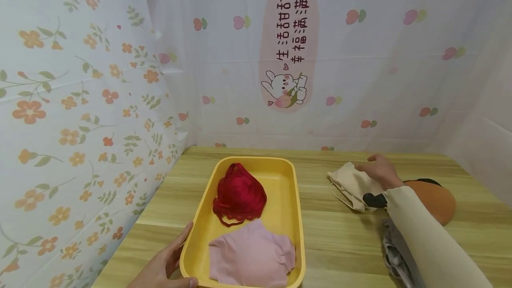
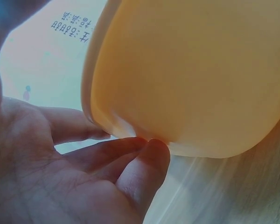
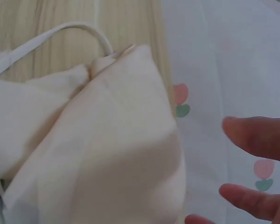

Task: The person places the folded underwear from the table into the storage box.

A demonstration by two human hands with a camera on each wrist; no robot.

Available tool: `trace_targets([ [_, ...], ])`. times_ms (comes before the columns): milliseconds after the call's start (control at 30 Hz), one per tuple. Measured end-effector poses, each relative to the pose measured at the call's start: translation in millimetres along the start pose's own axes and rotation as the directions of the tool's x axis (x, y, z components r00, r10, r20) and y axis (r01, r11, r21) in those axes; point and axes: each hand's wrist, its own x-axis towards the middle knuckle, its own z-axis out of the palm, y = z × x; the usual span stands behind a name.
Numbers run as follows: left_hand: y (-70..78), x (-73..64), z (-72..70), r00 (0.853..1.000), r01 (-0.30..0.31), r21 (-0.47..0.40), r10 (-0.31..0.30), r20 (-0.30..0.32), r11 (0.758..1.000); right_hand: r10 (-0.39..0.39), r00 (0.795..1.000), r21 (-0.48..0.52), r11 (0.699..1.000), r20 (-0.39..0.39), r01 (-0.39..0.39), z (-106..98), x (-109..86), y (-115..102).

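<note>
The head view shows the yellow tray from above, with a red bra at its far left and a pink garment at its near end. The left wrist view shows only the tray's smooth outer surface and a rounded corner. The right wrist view shows folds and a thin strap on the cream garment, partly covered by the right hand in the head view.

The tray sits left of centre on the wooden table, its far rim near the patterned sheet. A strip of table separates its right wall from the cream garment. An orange garment and a grey garment lie farther right, both partly hidden by the sleeve.

The left hand grips the tray's near left corner, fingers bent against the outer wall. The right hand is at the cream garment, fingers spread and gripping nothing; two fingertips stand apart from the cloth, and contact elsewhere cannot be determined.
</note>
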Motion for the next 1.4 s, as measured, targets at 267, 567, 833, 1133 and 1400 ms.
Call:
trace_targets([
  [267,-2.8,-0.3,-0.2,0.999,-0.025,-0.019,0.025,0.027,1.000,0.055,0.995,-0.055,0.997,0.081,-0.050,5,2.8,8],
  [567,-3.5,-0.3,-0.2,0.999,-0.021,-0.027,0.022,0.024,0.999,0.040,0.994,-0.099,0.995,0.097,-0.031,9,4.7,16],
  [833,-4.8,-1.3,-1.4,1.000,-0.015,-0.028,0.016,0.012,0.999,0.058,0.996,-0.094,0.994,0.073,-0.051,15,2.8,22],
  [1133,-3.9,-0.5,0.1,1.000,0.008,-0.009,-0.008,-0.016,1.000,0.079,0.988,0.138,0.986,0.129,-0.097,13,9.3,29],
  [1400,-1.8,-0.5,-0.2,0.999,0.020,-0.002,-0.020,-0.025,1.000,0.045,0.986,0.306,0.947,0.163,-0.094,8,5.1,21],
])
